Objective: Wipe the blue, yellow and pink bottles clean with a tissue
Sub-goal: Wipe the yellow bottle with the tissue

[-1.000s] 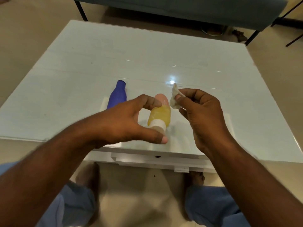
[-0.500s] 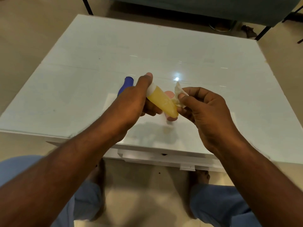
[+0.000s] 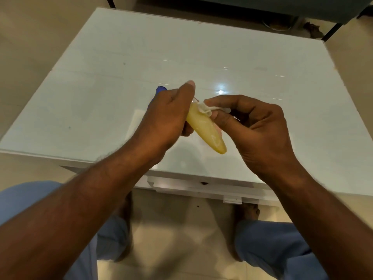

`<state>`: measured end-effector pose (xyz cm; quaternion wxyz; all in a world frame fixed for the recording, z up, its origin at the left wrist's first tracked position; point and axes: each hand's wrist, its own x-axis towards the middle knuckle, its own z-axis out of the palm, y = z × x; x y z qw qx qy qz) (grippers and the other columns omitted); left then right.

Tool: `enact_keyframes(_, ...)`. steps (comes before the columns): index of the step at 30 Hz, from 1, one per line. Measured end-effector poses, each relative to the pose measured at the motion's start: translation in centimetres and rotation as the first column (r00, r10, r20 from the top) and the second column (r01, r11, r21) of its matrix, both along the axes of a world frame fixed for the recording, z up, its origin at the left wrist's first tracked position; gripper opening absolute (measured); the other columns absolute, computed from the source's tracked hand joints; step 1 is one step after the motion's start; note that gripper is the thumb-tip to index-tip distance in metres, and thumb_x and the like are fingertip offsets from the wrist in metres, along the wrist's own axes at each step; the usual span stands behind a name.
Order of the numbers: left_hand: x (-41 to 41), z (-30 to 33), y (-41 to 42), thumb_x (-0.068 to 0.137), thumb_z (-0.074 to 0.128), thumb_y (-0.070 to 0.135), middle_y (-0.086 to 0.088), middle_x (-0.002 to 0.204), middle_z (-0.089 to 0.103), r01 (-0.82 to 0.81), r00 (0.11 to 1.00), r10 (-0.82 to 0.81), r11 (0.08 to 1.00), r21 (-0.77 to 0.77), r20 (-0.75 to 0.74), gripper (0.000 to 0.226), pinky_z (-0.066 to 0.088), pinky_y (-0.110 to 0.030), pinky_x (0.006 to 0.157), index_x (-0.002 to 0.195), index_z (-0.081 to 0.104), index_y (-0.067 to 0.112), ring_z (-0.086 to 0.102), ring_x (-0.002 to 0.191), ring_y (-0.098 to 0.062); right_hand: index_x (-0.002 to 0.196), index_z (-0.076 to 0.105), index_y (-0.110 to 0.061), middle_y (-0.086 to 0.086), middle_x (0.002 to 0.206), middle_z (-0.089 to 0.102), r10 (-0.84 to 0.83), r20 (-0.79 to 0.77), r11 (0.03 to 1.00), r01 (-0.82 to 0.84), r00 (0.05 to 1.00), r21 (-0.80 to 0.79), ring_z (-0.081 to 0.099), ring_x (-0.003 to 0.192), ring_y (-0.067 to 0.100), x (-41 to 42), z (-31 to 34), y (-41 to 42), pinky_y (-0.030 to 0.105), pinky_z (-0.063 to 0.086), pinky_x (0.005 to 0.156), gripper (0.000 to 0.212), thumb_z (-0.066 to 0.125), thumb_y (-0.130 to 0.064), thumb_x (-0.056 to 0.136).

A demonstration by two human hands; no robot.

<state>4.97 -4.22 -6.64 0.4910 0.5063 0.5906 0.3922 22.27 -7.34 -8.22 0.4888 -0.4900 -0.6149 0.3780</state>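
The left hand (image 3: 169,114) grips the yellow bottle (image 3: 205,130) at its upper end, with the fingers curled around it and the thumb pointing up toward 12 o'clock. The bottle is lifted above the white table (image 3: 101,87) and tilted, so its rounded bottom end points toward 5 o'clock from the left hand and sticks out free. Its cap end is hidden inside the left hand.

The right hand (image 3: 256,130) is at 3 o'clock from the bottle. Its thumb and index finger pinch a small crumpled white tissue (image 3: 205,109), and the tissue touches the upper part of the yellow bottle, just beside the left thumb. The other fingers of the right hand are curled loosely toward the palm.

The blue bottle (image 3: 161,90) lies on the table at 10 o'clock from the left hand; only its top end shows, the rest is covered by the hand. A small pink patch (image 3: 218,130) shows between the yellow bottle and the right hand, perhaps the pink bottle, but it is too much hidden to be sure.

At 6 o'clock, below the table edge, the person's knees in blue trousers (image 3: 268,245) and bare feet on the pale floor are visible.
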Motion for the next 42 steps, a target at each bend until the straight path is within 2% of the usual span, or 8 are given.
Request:
enact_keyframes(2, -0.5, 0.4, 0.5, 0.104, 0.045, 0.052, -0.023, 0.085, 0.073, -0.026, 0.999, 0.028, 0.999, -0.038, 0.036, 0.056, 0.064, -0.039, 0.073, 0.090, 0.074, 0.007, 0.073, 0.076, -0.035, 0.112, 0.082, -0.016, 0.000, 0.109, 0.083, 0.042, 0.054, 0.998, -0.044, 0.998, 0.047, 0.080, 0.104, 0.017, 0.3, 0.2, -0.2, 0.028, 0.065, 0.089, 0.019, 0.074, -0.003, 0.100)
enact_keyframes(6, -1.7, 0.8, 1.4, 0.106, 0.038, 0.054, 0.005, 0.072, 0.075, -0.039, 0.999, 0.039, 0.997, -0.073, 0.000, 0.052, 0.054, -0.015, 0.052, 0.091, 0.077, 0.023, 0.070, 0.058, -0.002, 0.107, 0.081, -0.016, 0.004, 0.108, 0.083, 0.120, 0.152, 0.983, -0.139, 0.981, 0.121, 0.079, 0.110, 0.023, 0.6, 0.2, -0.8, 0.045, 0.068, 0.091, 0.020, 0.074, -0.001, 0.096)
enact_keyframes(8, -1.8, 0.6, 1.4, 0.108, 0.035, 0.050, 0.004, 0.075, 0.075, 0.048, 0.997, -0.049, 0.999, -0.014, -0.054, 0.054, 0.052, -0.012, 0.053, 0.093, 0.078, 0.021, 0.069, 0.059, -0.001, 0.108, 0.082, -0.012, 0.005, 0.108, 0.082, 0.108, 0.176, 0.981, -0.134, 0.979, 0.144, 0.079, 0.110, 0.022, 0.5, 0.0, -0.8, 0.045, 0.067, 0.093, 0.018, 0.075, 0.000, 0.097)
enact_keyframes(15, -0.2, -0.2, 0.2, 0.109, 0.034, 0.046, 0.014, 0.054, 0.061, 0.146, 0.988, -0.141, 0.986, 0.085, -0.071, 0.052, 0.043, -0.007, 0.050, 0.095, 0.074, 0.016, 0.059, 0.050, 0.004, 0.115, 0.079, -0.012, 0.003, 0.109, 0.079, -0.033, 0.193, 0.976, -0.010, 0.981, 0.219, 0.076, 0.104, 0.007, 0.6, 0.0, -0.3, 0.018, 0.060, 0.089, 0.024, 0.072, 0.005, 0.099)
enact_keyframes(22, -1.6, 0.2, 1.8, 0.108, 0.029, 0.052, 0.014, 0.082, 0.071, -0.023, 0.996, 0.029, 0.997, 0.075, -0.081, 0.051, 0.051, -0.013, 0.060, 0.095, 0.073, 0.029, 0.069, 0.071, 0.000, 0.102, 0.086, -0.011, 0.004, 0.104, 0.078, 0.103, 0.313, 0.941, -0.194, 0.944, 0.276, 0.077, 0.101, 0.020, 0.2, 0.2, -1.7, 0.051, 0.062, 0.090, 0.021, 0.080, 0.004, 0.089)
enact_keyframes(28, 0.5, -0.9, -0.6, 0.110, 0.037, 0.040, 0.005, 0.074, 0.061, 0.255, 0.964, -0.241, 0.957, 0.136, -0.108, 0.051, 0.048, -0.007, 0.060, 0.099, 0.071, 0.005, 0.061, 0.064, 0.010, 0.110, 0.084, -0.009, 0.008, 0.108, 0.076, -0.102, 0.324, 0.929, -0.026, 0.940, 0.369, 0.074, 0.104, 0.017, 0.4, 0.2, -1.1, 0.032, 0.060, 0.090, 0.019, 0.076, 0.003, 0.096)
enact_keyframes(37, -0.8, 0.0, 1.0, 0.108, 0.033, 0.052, 0.007, 0.079, 0.073, 0.005, 0.997, 0.002, 0.996, 0.087, -0.079, 0.050, 0.052, -0.016, 0.058, 0.087, 0.072, 0.029, 0.068, 0.066, -0.001, 0.094, 0.087, -0.012, 0.009, 0.100, 0.074, 0.103, 0.426, 0.902, -0.265, 0.899, 0.341, 0.074, 0.100, 0.023, 0.2, 0.6, -1.8, 0.042, 0.058, 0.080, 0.019, 0.080, 0.004, 0.085)
enact_keyframes(42, 0.2, 0.0, -0.3, 0.109, 0.043, 0.041, 0.009, 0.056, 0.060, 0.217, 0.971, -0.193, 0.961, 0.172, -0.144, 0.050, 0.046, -0.018, 0.058, 0.066, 0.061, 0.022, 0.058, 0.055, 0.000, 0.099, 0.086, -0.013, 0.008, 0.103, 0.074, -0.052, 0.390, 0.930, -0.098, 0.919, 0.354, 0.072, 0.101, 0.014, 0.5, 0.1, -1.2, 0.026, 0.057, 0.083, 0.018, 0.080, 0.002, 0.091)
